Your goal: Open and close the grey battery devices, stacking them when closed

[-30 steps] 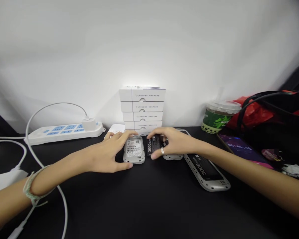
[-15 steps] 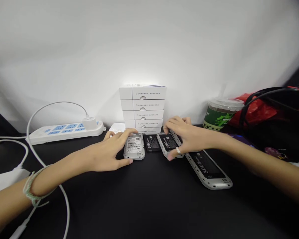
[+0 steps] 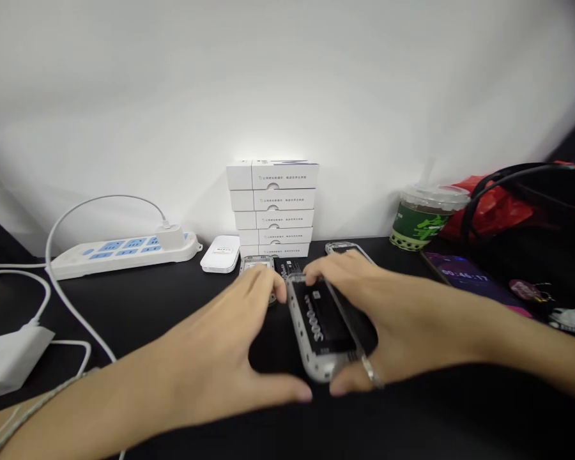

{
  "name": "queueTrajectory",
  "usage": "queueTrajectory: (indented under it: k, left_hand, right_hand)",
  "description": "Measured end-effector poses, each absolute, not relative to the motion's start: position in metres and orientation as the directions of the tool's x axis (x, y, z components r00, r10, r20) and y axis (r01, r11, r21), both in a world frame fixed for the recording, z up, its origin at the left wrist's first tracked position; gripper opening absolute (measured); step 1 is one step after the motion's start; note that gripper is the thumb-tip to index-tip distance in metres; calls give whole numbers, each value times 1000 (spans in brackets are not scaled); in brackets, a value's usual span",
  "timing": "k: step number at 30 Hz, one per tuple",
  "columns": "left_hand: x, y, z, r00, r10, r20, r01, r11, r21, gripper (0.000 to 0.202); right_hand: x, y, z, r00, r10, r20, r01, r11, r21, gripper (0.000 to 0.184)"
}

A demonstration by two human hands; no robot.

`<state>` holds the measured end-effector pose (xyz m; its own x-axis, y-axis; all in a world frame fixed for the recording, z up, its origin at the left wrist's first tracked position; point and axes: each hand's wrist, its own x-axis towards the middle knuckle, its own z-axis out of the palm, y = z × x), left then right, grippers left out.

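A small rounded device (image 3: 321, 326) with its back off shows a black 3000mAh battery in its light frame. My right hand (image 3: 388, 306), with a ring, grips it along the right side, thumb at its near end. My left hand (image 3: 230, 338) is open at its left, thumb stretched out and fingertips close to its far left corner; I cannot tell whether they touch. Behind my left fingers lies another open device (image 3: 257, 261), mostly hidden. Beside it is a loose black battery (image 3: 290, 265). A third device (image 3: 347, 246) shows partly beyond my right hand.
A stack of white boxes (image 3: 273, 218) stands against the wall, with white covers (image 3: 220, 254) to its left. Further left are a power strip (image 3: 124, 254), a charger block (image 3: 16, 358) and cables. At right are a drink cup (image 3: 421, 217), a phone (image 3: 467, 275) and a red bag (image 3: 501, 207).
My right hand has brought a device with a battery nearer, away from the others. My left hand has left the labelled device and come toward the held one.
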<state>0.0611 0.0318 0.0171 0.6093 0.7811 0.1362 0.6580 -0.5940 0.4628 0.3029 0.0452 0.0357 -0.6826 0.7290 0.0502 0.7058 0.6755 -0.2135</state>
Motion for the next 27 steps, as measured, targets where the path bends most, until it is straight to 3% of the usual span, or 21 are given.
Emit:
queueTrajectory:
  k: [2, 5, 8, 11, 15, 18, 21, 24, 27]
  left_hand:
    - [66, 20, 14, 638, 767, 66, 638, -575, 513, 69]
    - [70, 10, 7, 669, 743, 12, 636, -581, 508, 64]
    - [72, 10, 1, 680, 732, 33, 617, -596, 514, 61]
    - [73, 14, -2, 673, 737, 62, 602, -595, 533, 61]
    - [75, 14, -3, 694, 708, 133, 582, -660, 474, 63]
    - [76, 12, -1, 695, 687, 211, 557, -701, 445, 68]
    - [74, 16, 5, 665, 698, 265, 557, -700, 447, 71]
    - [64, 34, 15, 613, 735, 290, 606, -673, 424, 72]
    - [46, 63, 23, 610, 746, 267, 662, -665, 346, 71]
  right_hand:
    - [295, 30, 29, -713, 699, 53, 668, 701, -248, 74]
    - [287, 20, 17, -715, 697, 58, 646, 690, -327, 69]
    - [283, 24, 9, -671, 741, -21, 654, 578, -488, 63]
    - [280, 31, 7, -594, 797, -109, 683, 428, -593, 70]
    - [276, 28, 17, -506, 853, -128, 703, 322, -634, 76]
    - [278, 18, 29, -471, 880, -62, 702, 332, -630, 61]
    - [284, 17, 39, -544, 839, -19, 531, 327, -782, 43]
    - [290, 35, 45, -540, 838, 80, 214, 229, -950, 45]
    - [294, 65, 43, -408, 906, 116, 204, 214, -955, 52]
